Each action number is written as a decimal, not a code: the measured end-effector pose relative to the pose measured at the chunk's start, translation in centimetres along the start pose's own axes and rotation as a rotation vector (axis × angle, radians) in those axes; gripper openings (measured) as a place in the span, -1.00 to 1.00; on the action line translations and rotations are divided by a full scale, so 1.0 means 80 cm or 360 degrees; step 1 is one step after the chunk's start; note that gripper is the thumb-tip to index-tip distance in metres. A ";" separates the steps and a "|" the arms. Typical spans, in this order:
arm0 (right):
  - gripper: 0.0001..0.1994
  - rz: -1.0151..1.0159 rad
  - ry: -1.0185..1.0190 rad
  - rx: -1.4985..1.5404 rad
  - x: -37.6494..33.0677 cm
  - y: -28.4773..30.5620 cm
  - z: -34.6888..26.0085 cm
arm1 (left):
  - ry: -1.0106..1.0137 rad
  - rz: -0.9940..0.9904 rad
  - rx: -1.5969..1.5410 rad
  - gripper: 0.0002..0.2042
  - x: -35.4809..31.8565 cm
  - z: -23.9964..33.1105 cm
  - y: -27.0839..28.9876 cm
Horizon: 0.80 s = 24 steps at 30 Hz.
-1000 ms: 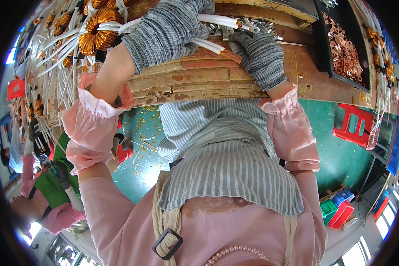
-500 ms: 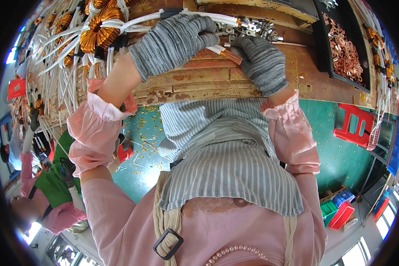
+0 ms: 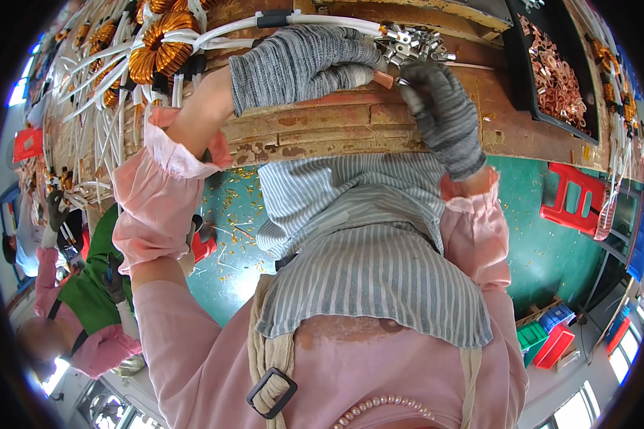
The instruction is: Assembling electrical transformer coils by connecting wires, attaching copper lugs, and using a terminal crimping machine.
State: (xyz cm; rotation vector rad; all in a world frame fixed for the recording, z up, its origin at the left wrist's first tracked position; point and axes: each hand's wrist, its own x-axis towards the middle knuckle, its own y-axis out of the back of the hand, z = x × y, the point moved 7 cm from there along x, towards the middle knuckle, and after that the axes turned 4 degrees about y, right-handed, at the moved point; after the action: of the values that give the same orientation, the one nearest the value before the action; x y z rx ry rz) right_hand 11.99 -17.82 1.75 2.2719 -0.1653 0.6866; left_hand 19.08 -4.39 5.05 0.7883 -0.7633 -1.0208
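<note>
My left hand (image 3: 304, 66), in a grey striped knit glove, is closed around a lead whose bare copper end (image 3: 383, 79) sticks out past the fingertips. My right hand (image 3: 445, 118), gloved alike, pinches a small silver cable lug (image 3: 403, 83) just right of that copper end. Whether lug and copper touch, I cannot tell. Behind both hands lies a pile of silver lugs (image 3: 416, 44). A white-sleeved cable (image 3: 329, 23) with a black band runs above my left hand from an orange copper-wound ring coil (image 3: 162, 47).
More coils and white leads (image 3: 96, 100) crowd the bench's left side. On the right stands a black tray (image 3: 529, 107) of copper-coloured lugs. A red stool (image 3: 572, 199) is on the green floor. At the left, a person in a green apron (image 3: 96, 264) works nearby.
My left hand has moved right, bringing the copper end along and covering most of the lead. My right hand has come away from the lug pile with a lug between its fingers.
</note>
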 end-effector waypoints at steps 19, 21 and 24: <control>-0.82 0.0185 -0.0938 0.1724 -0.025 -0.030 -0.011 | -0.0244 -0.0049 0.0085 -0.74 -0.003 0.001 -0.009; -0.83 0.0142 -0.0860 0.1663 -0.022 -0.029 -0.012 | -0.0038 -0.0035 -0.0010 -0.72 0.000 0.001 -0.008; -0.84 0.0174 -0.0834 0.1620 -0.018 -0.028 -0.014 | 0.0026 0.0020 -0.0061 -0.69 0.000 -0.001 -0.007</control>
State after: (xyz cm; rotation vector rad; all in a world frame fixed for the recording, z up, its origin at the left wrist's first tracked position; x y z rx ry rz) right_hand 10.95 -15.55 0.23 3.4189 -0.2187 0.1924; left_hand 18.87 -4.55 4.53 0.7573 -0.7319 -1.0141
